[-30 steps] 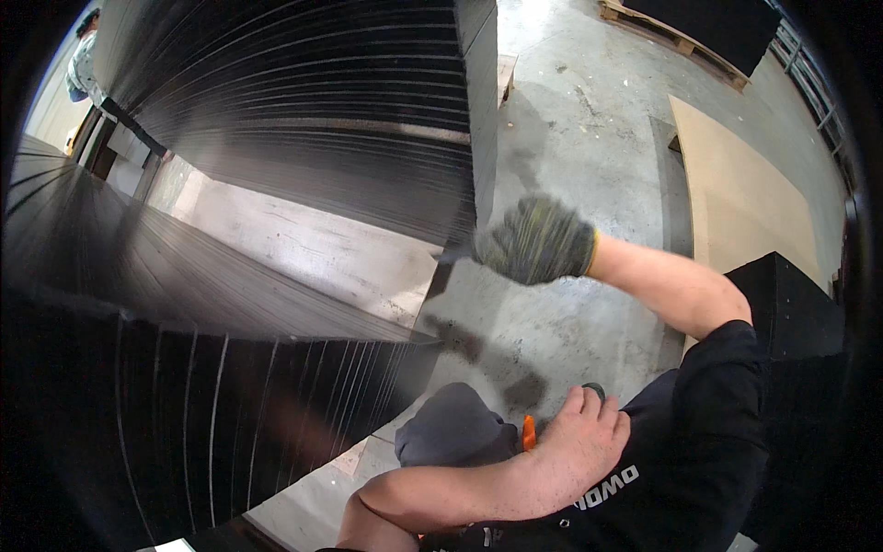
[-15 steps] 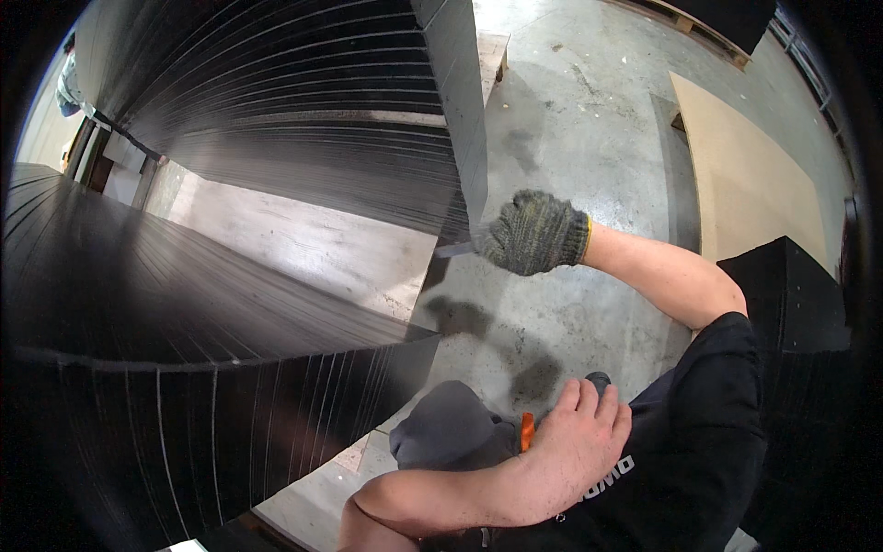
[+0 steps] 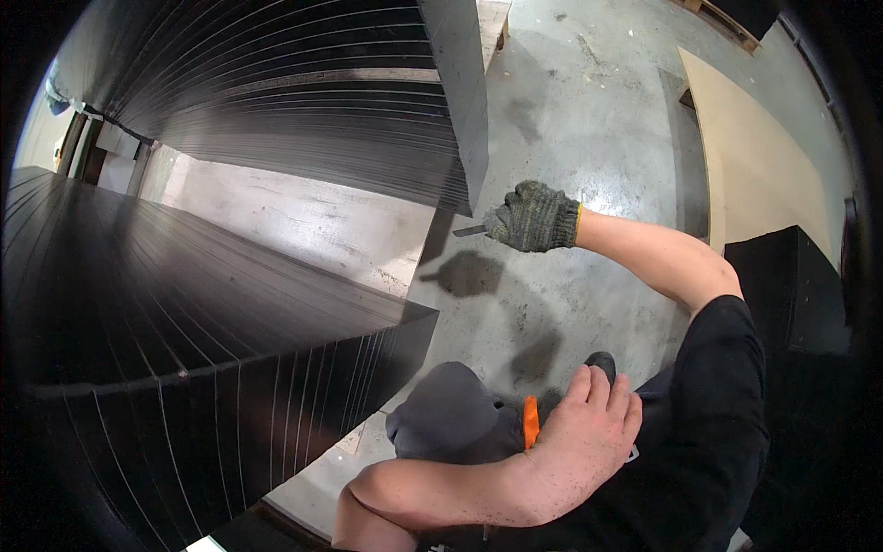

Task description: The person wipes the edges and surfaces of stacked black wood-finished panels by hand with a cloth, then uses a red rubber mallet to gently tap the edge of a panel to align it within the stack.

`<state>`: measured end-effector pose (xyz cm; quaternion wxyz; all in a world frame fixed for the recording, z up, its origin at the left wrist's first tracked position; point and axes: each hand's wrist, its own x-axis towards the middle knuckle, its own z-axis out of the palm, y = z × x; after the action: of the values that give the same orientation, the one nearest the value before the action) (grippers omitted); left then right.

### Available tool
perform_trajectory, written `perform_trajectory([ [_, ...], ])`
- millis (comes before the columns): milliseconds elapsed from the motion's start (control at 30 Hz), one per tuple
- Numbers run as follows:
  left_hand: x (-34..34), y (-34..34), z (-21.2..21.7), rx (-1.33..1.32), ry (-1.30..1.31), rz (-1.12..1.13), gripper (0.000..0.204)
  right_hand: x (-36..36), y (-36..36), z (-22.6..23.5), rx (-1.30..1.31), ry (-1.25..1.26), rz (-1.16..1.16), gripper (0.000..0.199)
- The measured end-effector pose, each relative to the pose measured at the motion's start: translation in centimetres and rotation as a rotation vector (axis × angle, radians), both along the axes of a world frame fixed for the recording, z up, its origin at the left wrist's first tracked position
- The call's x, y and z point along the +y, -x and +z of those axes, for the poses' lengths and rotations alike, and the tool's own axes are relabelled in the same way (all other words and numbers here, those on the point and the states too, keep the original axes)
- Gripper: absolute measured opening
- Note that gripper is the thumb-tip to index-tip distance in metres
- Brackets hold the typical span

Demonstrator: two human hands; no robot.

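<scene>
I am standing over a grey concrete floor [image 3: 589, 120], with two big stacks of black panels taking up most of what I am seeing. The nearer stack [image 3: 184, 304] is filling the left side, its flat top running away from me and its layered edge facing down toward my knee. The farther stack [image 3: 303, 101] is rising across the top, and its corner is ending just above my gloved hand. A pale board [image 3: 754, 156] is lying on the floor at the upper right, well apart from the stacks, and a dark block [image 3: 782, 285] is sitting below it beside my upper arm.

My right hand [image 3: 533, 217], in a grey knit glove, is reaching out over the floor and is closing in a fist around a small blade [image 3: 469, 231]; only its thin grey tip is showing, poking out leftward near the corner of the farther stack, not touching it as far as I can tell. Its shadow is falling on the concrete just below.

My left hand [image 3: 584, 437] is bare, bending back at the wrist with the fingers loosely together, holding nothing, and resting against my dark shirt just beside an orange tab [image 3: 530, 421].
</scene>
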<state>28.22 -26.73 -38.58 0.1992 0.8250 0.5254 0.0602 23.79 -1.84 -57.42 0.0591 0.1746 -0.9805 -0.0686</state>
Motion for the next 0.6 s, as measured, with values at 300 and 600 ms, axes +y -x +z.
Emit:
perform_trajectory([
  [300,0.1,0.4,0.8,0.073,0.061,-0.021,0.052,0.4,2.1,-0.7,0.092,-0.049,-0.03,0.015],
  [600,0.4,1.0,0.2,0.05,0.053,0.038,0.051,0.9,1.0,11.9,0.754,-0.315,0.062,0.038],
])
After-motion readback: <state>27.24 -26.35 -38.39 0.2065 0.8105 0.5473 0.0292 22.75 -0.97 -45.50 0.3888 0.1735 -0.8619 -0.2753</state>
